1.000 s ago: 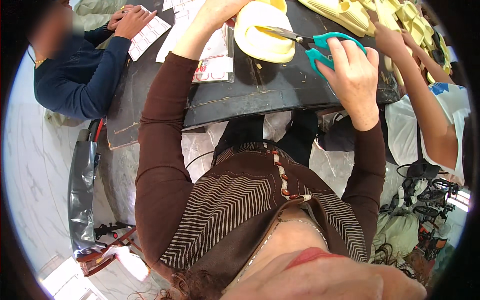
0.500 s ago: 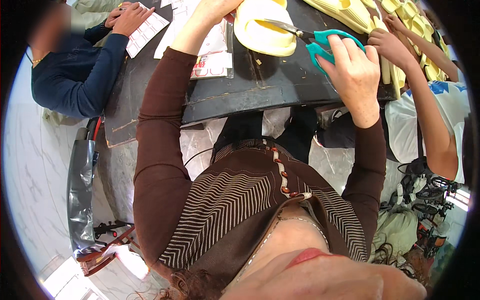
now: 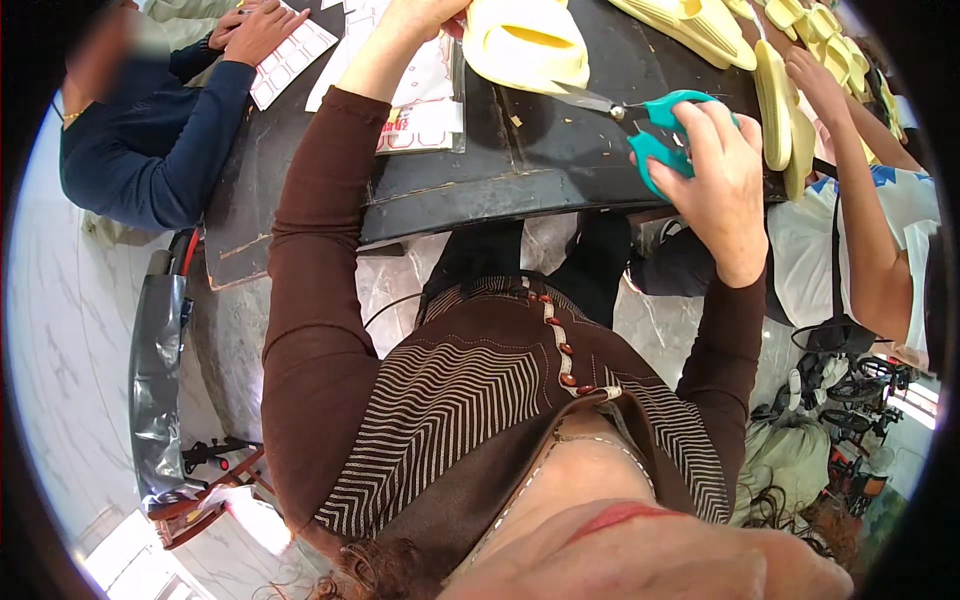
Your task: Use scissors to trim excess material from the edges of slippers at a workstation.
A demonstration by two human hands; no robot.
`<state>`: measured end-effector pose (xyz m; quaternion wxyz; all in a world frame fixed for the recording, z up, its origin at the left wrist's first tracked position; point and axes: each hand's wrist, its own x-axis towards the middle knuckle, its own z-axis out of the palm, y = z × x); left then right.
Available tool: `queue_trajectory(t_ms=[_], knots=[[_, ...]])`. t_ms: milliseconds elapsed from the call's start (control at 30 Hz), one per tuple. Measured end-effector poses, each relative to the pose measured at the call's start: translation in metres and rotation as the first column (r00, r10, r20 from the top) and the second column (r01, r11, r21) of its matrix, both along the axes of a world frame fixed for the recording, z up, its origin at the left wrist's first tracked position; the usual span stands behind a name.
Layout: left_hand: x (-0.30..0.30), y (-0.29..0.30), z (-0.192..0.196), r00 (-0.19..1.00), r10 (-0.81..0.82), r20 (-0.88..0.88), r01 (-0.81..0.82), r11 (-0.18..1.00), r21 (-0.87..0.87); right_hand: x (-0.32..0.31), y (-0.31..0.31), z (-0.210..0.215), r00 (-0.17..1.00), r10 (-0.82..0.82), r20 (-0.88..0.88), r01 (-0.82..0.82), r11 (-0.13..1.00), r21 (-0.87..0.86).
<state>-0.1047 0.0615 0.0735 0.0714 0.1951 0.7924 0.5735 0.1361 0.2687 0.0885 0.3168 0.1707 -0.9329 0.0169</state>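
Observation:
A pale yellow slide slipper (image 3: 500,62) lies at the table's far edge in front of me. My left hand (image 3: 425,15), partly cut off by the upper edge of the picture, grips its left side. My right hand (image 3: 722,185) holds scissors (image 3: 660,150) with teal handles, fingers and thumb in the loops. Their metal blades point left and reach the slipper's near right edge. Whether the blades touch the slipper I cannot tell.
White sheets with red outlines (image 3: 415,125) lie left of the slipper on the dark table (image 3: 480,195). A person in navy (image 3: 160,140) sits at the left. On the right, another person's hand (image 3: 815,85) is beside several yellow slippers (image 3: 775,105).
The scissors have come out of the slipper's opening, down to its near edge, with their handles wider apart. The right-hand person's hand has moved rightward, away from the slippers.

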Motion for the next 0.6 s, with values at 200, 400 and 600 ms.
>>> queue_trajectory(t_ms=[200,400,600], knots=[[-0.0007,0.0011,-0.0007,1.000,0.020,-0.008,-0.020,1.000,-0.012,0.0017,0.0027,-0.0041,1.000,-0.026,-0.011,0.027,0.997,0.072],[-0.0018,0.0022,-0.0028,1.000,0.025,-0.014,-0.025,1.000,-0.006,0.0011,0.0005,-0.0058,1.000,-0.022,-0.010,0.022,0.998,0.057],[0.0002,0.0021,0.0004,1.000,0.020,-0.019,-0.020,1.000,-0.024,-0.0005,-0.0040,-0.0043,1.000,-0.025,-0.005,0.025,0.998,0.063]])
